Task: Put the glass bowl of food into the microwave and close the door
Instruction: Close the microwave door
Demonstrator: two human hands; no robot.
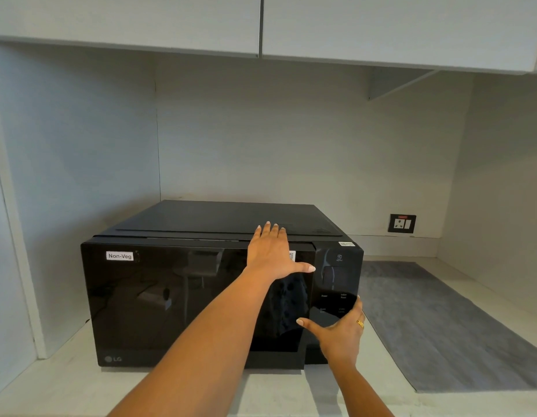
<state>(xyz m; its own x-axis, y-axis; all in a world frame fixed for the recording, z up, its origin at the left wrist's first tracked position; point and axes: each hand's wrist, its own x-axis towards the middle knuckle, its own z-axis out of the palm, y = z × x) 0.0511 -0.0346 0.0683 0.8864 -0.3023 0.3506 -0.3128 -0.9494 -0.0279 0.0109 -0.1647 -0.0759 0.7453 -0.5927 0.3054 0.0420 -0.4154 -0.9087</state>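
Your left hand (271, 254) lies flat and open on the top front edge of the microwave (201, 296), near the upper right corner of its door (198, 305). The fingers are spread and hold nothing. Your right hand (341, 332) is at the lower right of the microwave, by the button panel (336, 284). Its thumb points toward the door's edge and its fingers curl at the panel's side. It is open too, and it holds nothing.

The door looks shut, or very nearly shut. Its right edge sits against the panel. You can't be sure from here that it has clicked all the way.

You can't see the glass bowl of food. It is not in your hands. It is not on the counter (80, 383) in front of the microwave, nor on the gray mat (441, 326) to its right. The door glass is dark and shiny, so you can't see inside.

So there are two guesses. The bowl may be inside, and then you only need a last firm push on the door. Or the bowl is somewhere out of view, and then you must open the door, fetch it, put it in and shut the door.
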